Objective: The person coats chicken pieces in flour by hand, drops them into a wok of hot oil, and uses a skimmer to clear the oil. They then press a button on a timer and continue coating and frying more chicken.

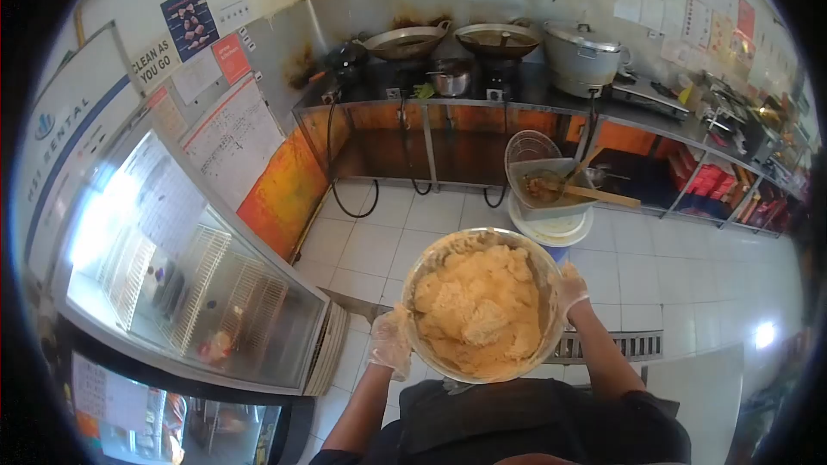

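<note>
- Metal bowl point(547, 300): one, round, wide; held in front of the person's dark-clothed body, above the tiled floor point(370, 245).
- Contents: pale orange-tan mixture point(478, 306), lumpy, heaped in the middle, smeared up the inner wall.
- Left hand point(389, 344): gloved in clear plastic, closed around the bowl's left side; fingertips beneath hidden.
- Right hand point(569, 290): likewise gloved, mixture stuck to it, gripping the right rim; underside not visible.
- Sign point(153, 64): black capitals on white, "CLEAN AS YOU GO".
- White panel point(73, 142), left: round blue emblem; "RENTAL" legible, the preceding characters too distorted to read.
- Poster point(189, 23): dark, with pictured pieces; lettering too small to read.
- Notice point(231, 58): orange-red, white text, illegible.
- Wall sheet point(233, 145): large, white, dense handwriting, illegible.
- Glass-door cabinet point(284, 353): left, lit, wire shelves inside.
- Tabletop point(469, 104), far wall: carries two woks point(405, 52) side by side, a small steel pot point(452, 80) and a large lidded pot point(586, 65).
- Grey basin point(551, 213): beyond the bowl, on a white round lid point(573, 233); wooden handle point(607, 196) across its rim.
- Red packets point(711, 182): lower shelf, right; print illegible.
</note>
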Available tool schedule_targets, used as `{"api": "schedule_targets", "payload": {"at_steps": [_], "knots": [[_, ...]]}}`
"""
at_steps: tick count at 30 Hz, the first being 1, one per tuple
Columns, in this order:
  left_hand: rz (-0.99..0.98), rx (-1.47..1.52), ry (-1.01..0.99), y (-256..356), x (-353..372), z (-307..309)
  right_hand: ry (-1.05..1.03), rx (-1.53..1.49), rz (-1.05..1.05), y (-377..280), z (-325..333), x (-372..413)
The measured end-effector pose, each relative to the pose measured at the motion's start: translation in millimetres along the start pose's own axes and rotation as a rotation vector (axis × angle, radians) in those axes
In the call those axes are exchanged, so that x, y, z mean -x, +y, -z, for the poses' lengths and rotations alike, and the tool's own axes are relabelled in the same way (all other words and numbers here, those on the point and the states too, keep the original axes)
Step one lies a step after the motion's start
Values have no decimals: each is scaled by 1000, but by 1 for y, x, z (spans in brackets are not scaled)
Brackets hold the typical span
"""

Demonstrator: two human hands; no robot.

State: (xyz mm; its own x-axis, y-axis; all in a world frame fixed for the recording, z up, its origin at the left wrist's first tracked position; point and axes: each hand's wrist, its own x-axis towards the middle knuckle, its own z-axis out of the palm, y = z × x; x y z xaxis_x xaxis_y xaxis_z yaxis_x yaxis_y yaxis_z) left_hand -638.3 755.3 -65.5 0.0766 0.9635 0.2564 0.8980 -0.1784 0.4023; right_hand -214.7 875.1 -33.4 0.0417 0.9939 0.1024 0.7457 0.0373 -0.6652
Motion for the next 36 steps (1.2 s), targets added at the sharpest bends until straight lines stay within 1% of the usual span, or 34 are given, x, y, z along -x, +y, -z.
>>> {"api": "schedule_targets", "payload": {"at_steps": [1, 2, 4, 5, 6, 8, 10, 11, 12, 14, 15, 17, 18, 19, 20, 21, 22, 23, 24, 25, 26, 27, 29, 30, 32, 34, 35, 36], "knots": [[17, 19, 39, -20, -12, -5, 123, 329, 385, 30, -36, -43], [101, -10, 19, -17, -31, 16, 251, 653, 776, 47, -62, -77], [311, 170, -26, -43, -72, 15, -162, -282, 165, 18, -91, -124], [414, 261, -47, -56, -92, 12, -359, -728, -175, -1, -100, -148], [326, 221, 10, -69, -120, 19, -386, -289, 6, -25, -95, -171], [153, 135, 99, -94, -168, 11, -414, 582, 343, -45, -99, -211], [82, 186, 205, -127, -225, -23, -273, 587, 389, -34, -118, -251], [45, 221, 250, -132, -254, -33, -232, 603, 395, -28, -116, -268], [114, 308, 126, -137, -283, -37, -192, 618, 399, -22, -113, -284], [229, 460, -131, -125, -364, -21, -149, 654, 382, -19, -97, -323], [109, 332, -90, -113, -399, -20, -98, 391, 165, -15, -87, -337], [-149, 84, -3, -91, -464, -22, 41, -145, -267, -28, -63, -359], [-220, 93, 16, -87, -498, -32, 67, 55, -192, -21, -47, -378], [-289, 103, 36, -84, -532, -47, 132, -225, -332, -17, -40, -389], [-355, 109, 64, -76, -565, -64, 199, -512, -454, -30, -20, -402], [-362, 125, -3, -70, -599, -80, 276, -796, -559, -36, -8, -416], [-366, 139, -68, -63, -632, -99, 303, -812, -453, -1, -6, -433], [-368, 152, -127, -54, -666, -115, 344, -738, -451, 16, 0, -458], [-438, 225, -58, -34, -690, -109, 379, -661, -456, 30, 8, -481], [-439, 170, -160, -16, -714, -115, 393, -576, -485, 46, 14, -489], [-438, 109, -247, 3, -748, -118, 370, -1011, -406, 92, 9, -507], [-438, 30, -307, 23, -782, -125, 387, -991, -467, 98, 19, -534], [-442, 76, -257, 22, -847, -191, 447, -945, -583, 85, 41, -582], [-510, 52, -258, 22, -877, -213, 437, -872, -588, 94, 45, -607], [-252, 368, -378, 44, -921, -229, 421, -715, -611, 123, 50, -655], [441, 1014, -571, 86, -974, -226, 497, -829, -646, 148, 51, -707], [211, 713, -500, 90, -1000, -238, 539, -882, -679, 158, 45, -723], [-17, 412, -416, 90, -1031, -258, 564, -791, -689, 172, 37, -741]]}}
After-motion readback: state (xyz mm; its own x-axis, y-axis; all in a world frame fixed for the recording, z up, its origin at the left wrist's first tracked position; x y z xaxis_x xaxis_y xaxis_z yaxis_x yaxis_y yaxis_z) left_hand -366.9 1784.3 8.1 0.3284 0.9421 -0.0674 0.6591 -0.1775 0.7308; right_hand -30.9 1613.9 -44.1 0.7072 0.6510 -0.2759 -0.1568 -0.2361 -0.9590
